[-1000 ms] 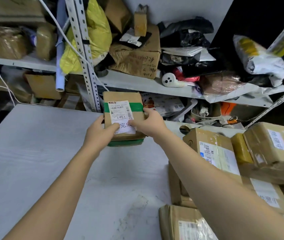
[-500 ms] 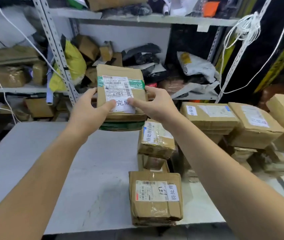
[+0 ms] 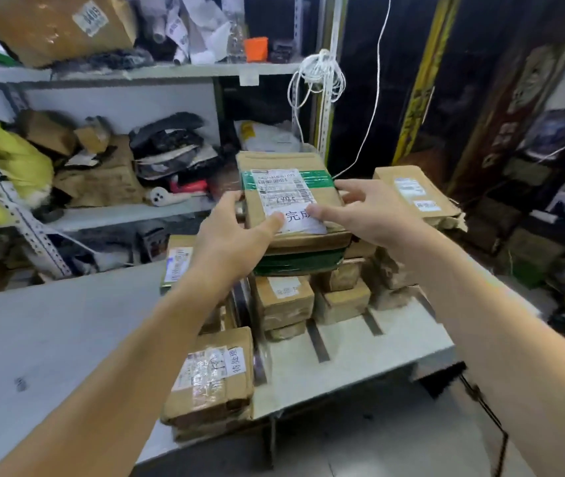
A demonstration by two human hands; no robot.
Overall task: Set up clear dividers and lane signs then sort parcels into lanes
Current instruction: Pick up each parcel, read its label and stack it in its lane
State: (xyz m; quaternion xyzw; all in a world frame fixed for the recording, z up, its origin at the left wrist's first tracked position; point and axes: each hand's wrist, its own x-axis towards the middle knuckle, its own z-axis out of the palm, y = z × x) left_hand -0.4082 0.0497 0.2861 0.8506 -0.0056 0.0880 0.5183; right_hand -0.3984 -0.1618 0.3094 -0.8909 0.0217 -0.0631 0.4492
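Sorting step: left hand (image 3: 231, 241) and right hand (image 3: 367, 211) grip green-taped parcel (image 3: 288, 201) above stacked parcels (image 3: 284, 297); next, lower into lane.

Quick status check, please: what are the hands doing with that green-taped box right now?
Left hand and right hand both gripping the green-taped parcel, thumbs on its label. Parcel held above the stacked parcels on the table. Nothing in the way.

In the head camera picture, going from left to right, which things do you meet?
Yellow bag → left hand → green-taped parcel → right hand → flat parcel on the right stack.
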